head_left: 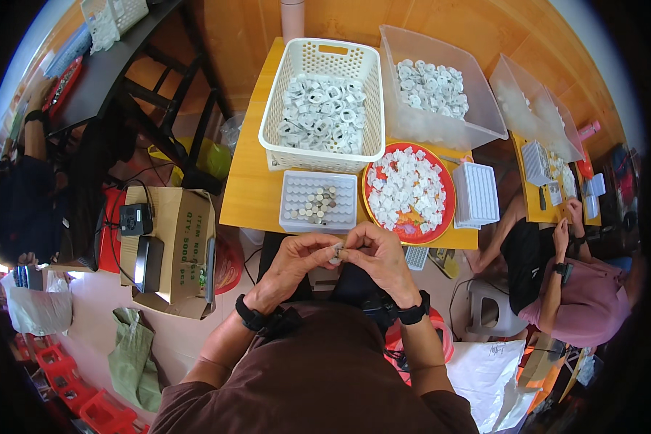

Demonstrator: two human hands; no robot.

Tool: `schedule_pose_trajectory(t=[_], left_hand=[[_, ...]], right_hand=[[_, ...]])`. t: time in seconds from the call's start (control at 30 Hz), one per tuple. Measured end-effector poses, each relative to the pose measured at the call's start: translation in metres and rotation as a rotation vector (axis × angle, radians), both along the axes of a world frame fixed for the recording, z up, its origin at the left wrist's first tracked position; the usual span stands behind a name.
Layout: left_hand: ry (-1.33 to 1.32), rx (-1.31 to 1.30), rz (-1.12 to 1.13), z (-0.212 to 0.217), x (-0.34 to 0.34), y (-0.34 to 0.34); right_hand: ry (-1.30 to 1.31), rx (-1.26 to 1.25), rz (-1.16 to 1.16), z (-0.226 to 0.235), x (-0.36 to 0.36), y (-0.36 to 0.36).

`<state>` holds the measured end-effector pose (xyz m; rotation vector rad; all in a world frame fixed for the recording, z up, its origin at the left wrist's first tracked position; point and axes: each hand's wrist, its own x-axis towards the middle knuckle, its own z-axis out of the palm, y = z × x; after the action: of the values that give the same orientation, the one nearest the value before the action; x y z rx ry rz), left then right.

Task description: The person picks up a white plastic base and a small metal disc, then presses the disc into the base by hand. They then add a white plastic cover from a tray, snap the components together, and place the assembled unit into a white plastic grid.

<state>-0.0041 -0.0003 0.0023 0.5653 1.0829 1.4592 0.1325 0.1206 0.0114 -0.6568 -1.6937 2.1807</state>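
Note:
My left hand (pixel 296 262) and my right hand (pixel 377 259) meet over my lap, at the near edge of the wooden table (pixel 249 195). Between their fingertips is a small grey-white plastic part (pixel 335 252), pinched from both sides; its details are mostly covered by the fingers. Just beyond my left hand lies a white blister tray (pixel 291 189) with several small round silvery discs (pixel 315 208) on it. A red round plate (pixel 369 189) heaped with small white plastic pieces (pixel 410 186) sits past my right hand.
At the back stand a white perforated basket (pixel 271 130) and a clear bin (pixel 477 130), both holding white ring-shaped parts. Stacked white trays (pixel 477 194) are at the right. A cardboard box (pixel 168 253) with dark devices is on the left. Other people sit at both sides.

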Motion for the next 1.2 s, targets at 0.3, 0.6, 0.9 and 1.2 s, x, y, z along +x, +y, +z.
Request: schedule_pose_trajectory(t=[0.3,0.6,0.9,1.2], left_hand=[[0.023,-0.010,0.046,0.001,0.005,0.002],[0.050,0.007,0.070,-0.005,0.009,0.002],[-0.154,-0.071,0.031,0.000,0.016,0.008],[-0.079,-0.003,-0.007,-0.010,0.015,0.009]], right_hand=[[0.047,-0.079,-0.089,-0.009,-0.001,-0.007],[0.085,-0.086,-0.252,-0.009,-0.004,-0.018],[0.099,-0.052,-0.300,-0.010,0.004,-0.021],[0.150,-0.028,-0.455,-0.022,0.005,-0.034]])
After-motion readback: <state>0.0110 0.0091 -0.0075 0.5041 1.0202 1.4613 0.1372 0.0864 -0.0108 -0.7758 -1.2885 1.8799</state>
